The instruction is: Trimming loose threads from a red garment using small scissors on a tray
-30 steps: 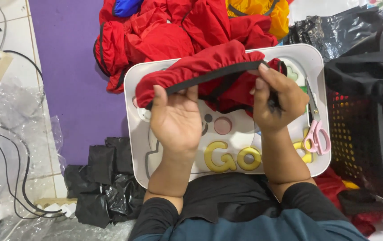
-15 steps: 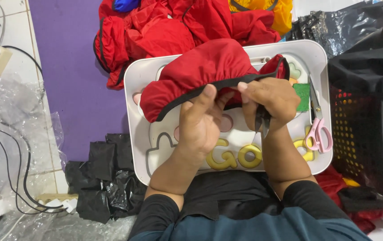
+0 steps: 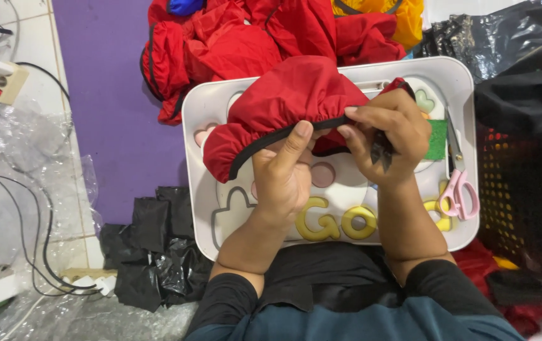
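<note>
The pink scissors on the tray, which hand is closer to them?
Right. The right hand grips the red cloth just left of the scissors; the left hand is farther left.

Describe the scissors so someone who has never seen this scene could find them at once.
Start at the white tray on the person's lap. Along its right edge, just beyond the right hand, lie the scissors, blades pointing away from the person. Their pale pink handles set them apart from the yellow letter shapes beside them.
</note>
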